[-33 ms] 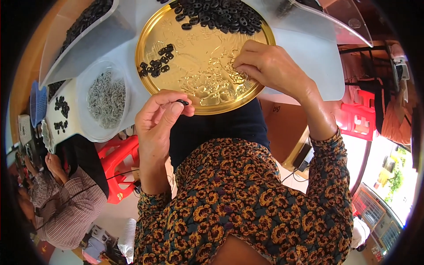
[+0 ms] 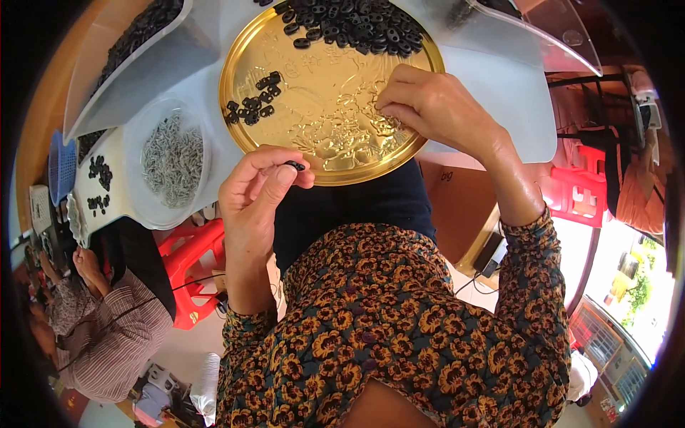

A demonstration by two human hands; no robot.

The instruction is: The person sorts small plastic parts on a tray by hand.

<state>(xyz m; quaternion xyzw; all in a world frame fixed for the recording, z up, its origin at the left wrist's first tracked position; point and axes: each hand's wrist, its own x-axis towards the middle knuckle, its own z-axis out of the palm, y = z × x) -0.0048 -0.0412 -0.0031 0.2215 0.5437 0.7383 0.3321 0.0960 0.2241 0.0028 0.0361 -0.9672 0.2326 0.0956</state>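
Between the thumb and fingertips of my left hand (image 2: pixel 253 196) is a small black plastic piece (image 2: pixel 295 165), held just over the near left rim of a round golden tray (image 2: pixel 335 177). My right hand (image 2: pixel 435 107) is at the tray's right side, thumb and fingers pinched together low over its embossed surface. Whatever lies in that pinch is hidden or too small to name. A heap of black oval pieces with holes (image 2: pixel 357 25) covers the tray's far part. A smaller group of black pieces (image 2: pixel 251 103) lies on its left side.
Left of the tray stands a clear round tub (image 2: pixel 203 167) of small metal parts (image 2: pixel 173 160). Behind it is a translucent bin (image 2: pixel 160 68) with black pieces; another clear bin (image 2: pixel 564 43) is at far right. A red stool (image 2: pixel 193 285) and a person in stripes (image 2: pixel 118 335) are at left.
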